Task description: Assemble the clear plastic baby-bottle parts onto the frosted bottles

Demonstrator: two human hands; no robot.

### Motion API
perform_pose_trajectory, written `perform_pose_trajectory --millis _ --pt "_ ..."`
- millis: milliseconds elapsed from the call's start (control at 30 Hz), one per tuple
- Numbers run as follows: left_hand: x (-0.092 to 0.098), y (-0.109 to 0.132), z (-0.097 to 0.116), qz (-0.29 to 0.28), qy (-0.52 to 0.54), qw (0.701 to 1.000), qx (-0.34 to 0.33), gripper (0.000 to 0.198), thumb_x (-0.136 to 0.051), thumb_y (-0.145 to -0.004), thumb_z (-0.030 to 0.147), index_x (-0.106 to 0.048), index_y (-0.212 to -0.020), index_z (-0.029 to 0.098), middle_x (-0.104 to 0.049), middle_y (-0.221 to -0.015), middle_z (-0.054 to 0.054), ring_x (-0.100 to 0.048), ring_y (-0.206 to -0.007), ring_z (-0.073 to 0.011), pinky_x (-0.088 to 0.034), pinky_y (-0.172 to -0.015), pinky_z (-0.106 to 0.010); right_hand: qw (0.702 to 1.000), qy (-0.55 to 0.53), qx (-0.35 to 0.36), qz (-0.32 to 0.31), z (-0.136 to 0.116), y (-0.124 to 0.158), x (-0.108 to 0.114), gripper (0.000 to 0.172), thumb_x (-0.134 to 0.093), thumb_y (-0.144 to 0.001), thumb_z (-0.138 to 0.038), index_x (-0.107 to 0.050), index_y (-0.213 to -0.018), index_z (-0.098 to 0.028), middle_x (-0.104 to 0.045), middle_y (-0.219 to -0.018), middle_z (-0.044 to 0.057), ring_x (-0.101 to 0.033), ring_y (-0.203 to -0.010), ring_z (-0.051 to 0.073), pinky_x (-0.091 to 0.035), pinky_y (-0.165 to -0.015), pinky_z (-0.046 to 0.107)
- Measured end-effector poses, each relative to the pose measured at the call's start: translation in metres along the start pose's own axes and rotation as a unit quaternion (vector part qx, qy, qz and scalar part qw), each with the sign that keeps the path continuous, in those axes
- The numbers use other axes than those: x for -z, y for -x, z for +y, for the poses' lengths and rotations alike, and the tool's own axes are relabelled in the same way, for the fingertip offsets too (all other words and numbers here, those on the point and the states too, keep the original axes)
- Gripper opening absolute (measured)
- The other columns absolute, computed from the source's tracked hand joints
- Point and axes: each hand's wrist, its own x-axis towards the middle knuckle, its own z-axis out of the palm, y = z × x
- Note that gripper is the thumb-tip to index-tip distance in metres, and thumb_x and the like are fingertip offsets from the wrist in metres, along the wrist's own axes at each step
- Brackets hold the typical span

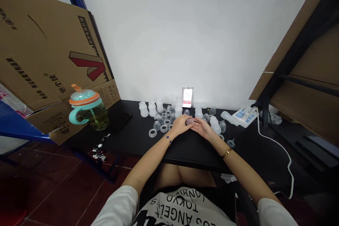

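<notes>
Over the middle of the black table (127, 144) my two hands meet at a small clear round piece (189, 122), perhaps a bottle cap or ring. My left hand (181, 125) is closed on its edge with thumb and fingers. Palm up beside it, my right hand (203, 129) has its fingers stretched out, the tips at or just under the piece; whether they touch it I cannot tell. Around my hands lie white bottle rings (153, 133), clear domed caps (156, 125) and frosted baby bottles (215, 125). A clear silicone nipple (231, 143) lies right of my right forearm.
Several frosted bottles (143, 109) stand along the wall, near a propped phone (187, 97). Left are a lidded drinking jug (91, 109), a dark tablet or phone (120, 123) and a keychain (99, 152). A power strip (245, 116) with a white cable (280, 145) lies right.
</notes>
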Motion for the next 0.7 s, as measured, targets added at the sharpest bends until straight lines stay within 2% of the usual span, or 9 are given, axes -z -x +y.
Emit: perform_pose_trajectory --millis 267,500,700 --pt "-0.0001 0.0008 -0.0004 -0.006 0.001 1.000 -0.015 0.028 -0.068 -0.086 0.030 -0.068 -0.113 0.024 -0.069 -0.113 -0.004 -0.065 -0.104 -0.0230 -0.052 -0.085 -0.032 1.000 0.004 0.001 -0.005 -0.0001 -0.0001 0.0012 0.010 -0.054 -0.097 -0.023 -0.063 -0.101 -0.019 -0.077 -0.087 0.008 -0.074 -0.074 0.017 -0.061 -0.076 0.029" --pt "0.0003 0.0008 -0.0005 -0.008 0.005 1.000 -0.019 0.030 -0.068 -0.084 0.025 -0.068 -0.114 0.023 -0.069 -0.114 -0.004 -0.065 -0.105 -0.0227 -0.052 -0.088 -0.032 1.000 0.021 0.002 -0.016 -0.0005 0.0032 -0.0006 0.013 -0.059 -0.093 -0.014 -0.067 -0.103 -0.014 -0.078 -0.093 0.010 -0.074 -0.078 0.016 -0.060 -0.076 0.026" --pt "-0.0004 0.0007 -0.0006 -0.003 0.013 1.000 -0.021 0.030 -0.069 -0.087 0.037 -0.068 -0.113 0.023 -0.069 -0.113 -0.005 -0.065 -0.104 -0.0228 -0.052 -0.087 -0.032 0.999 0.027 0.016 -0.020 0.0011 0.0019 0.0009 0.015 -0.063 -0.088 -0.011 -0.070 -0.100 -0.017 -0.078 -0.090 0.005 -0.073 -0.075 0.014 -0.060 -0.078 0.025"
